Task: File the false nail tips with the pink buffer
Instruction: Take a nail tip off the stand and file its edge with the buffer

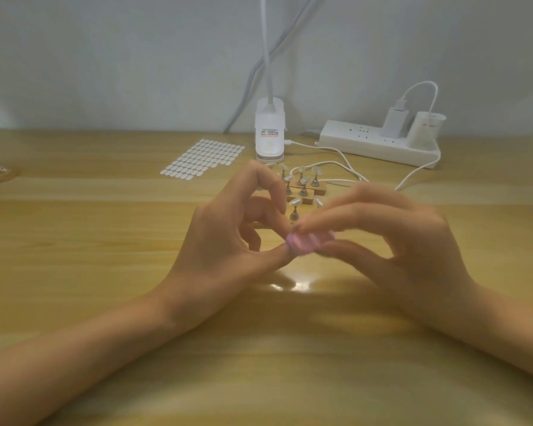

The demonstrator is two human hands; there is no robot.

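Nearest: two bare forearms, low over the wooden bench [74, 241]. Further in, the left hand [228, 241], grip narrow, thumb and a finger pinched on a small shiny bit at the left end of the pink buffer [305, 244]. Seemingly one false nail tip [288, 240], but too blurry to be sure. Right beside it, the right hand [391, 241], grip tight on the pink buffer, thumb below, fingers on top. Blurry too, so likely in mid rub. Both things held up just over the middle of the bench.

Just behind the hands, more false nail tips [303, 181] on little metal stands, stuck in wooden blocks [308, 192]. Further back, a sheet of white sticky tabs [202, 159], a white lamp clip [270, 133], and a white power strip [379, 142] with a charger [396, 121] and a white cable [342, 158].

Probably very light, thin and bendy, that nail tip. Smooth and slippery too, so easy to flick away or crack. Best held by the sides near the base, with the free edge poking out for the buffer. Likely soft, squashy and light, the buffer. Best held in the middle, with short gentle rubs. Too hard a push: maybe a slip or a bent tip.
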